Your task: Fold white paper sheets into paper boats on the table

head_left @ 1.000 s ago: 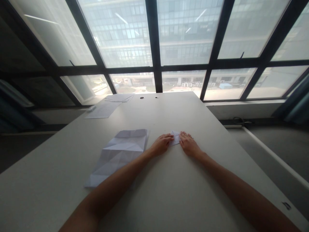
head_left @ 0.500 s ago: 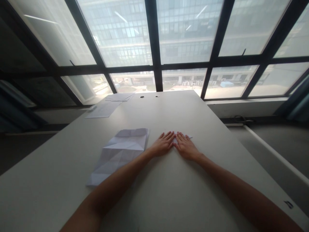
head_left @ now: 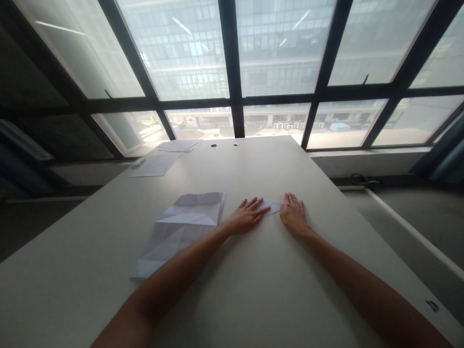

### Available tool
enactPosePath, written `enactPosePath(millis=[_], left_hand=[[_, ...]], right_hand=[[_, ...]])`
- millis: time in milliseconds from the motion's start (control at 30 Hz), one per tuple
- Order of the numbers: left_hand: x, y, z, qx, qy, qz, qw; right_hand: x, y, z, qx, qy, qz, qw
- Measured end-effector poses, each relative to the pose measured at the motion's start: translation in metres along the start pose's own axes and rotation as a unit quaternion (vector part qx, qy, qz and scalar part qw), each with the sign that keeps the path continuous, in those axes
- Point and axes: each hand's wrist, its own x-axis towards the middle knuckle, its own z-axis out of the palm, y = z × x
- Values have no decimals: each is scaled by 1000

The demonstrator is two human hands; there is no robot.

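A small folded piece of white paper [head_left: 272, 208] lies on the white table between my hands. My left hand [head_left: 247, 216] rests flat on its left part, fingers spread, covering that end. At the paper's right end my right hand [head_left: 293, 212] lies flat with the fingers stretched forward, hiding the tip. Left of my left hand is a larger creased sheet of paper [head_left: 186, 223], marked with many fold lines. My left forearm passes over its lower right part.
Several flat white sheets [head_left: 155, 163] lie at the table's far left corner, with a small clear object [head_left: 138, 162] beside them. Two round holes, one of them a cable hole [head_left: 213, 145], sit near the far edge. A small dark mark [head_left: 431, 305] is at the near right.
My right hand has slid to the right along the folded paper, away from my left hand, uncovering its middle. My left hand has stayed in nearly the same place.
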Motion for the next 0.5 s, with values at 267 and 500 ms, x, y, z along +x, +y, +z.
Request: enactPosePath(millis=[267, 500], left_hand=[[1, 1, 3, 10, 11, 2, 1000], [3, 2, 8, 2, 47, -10, 999]], right_hand=[[6, 2, -1, 27, 61, -44, 997], [-6, -26, 0, 92, -52, -233, 967]])
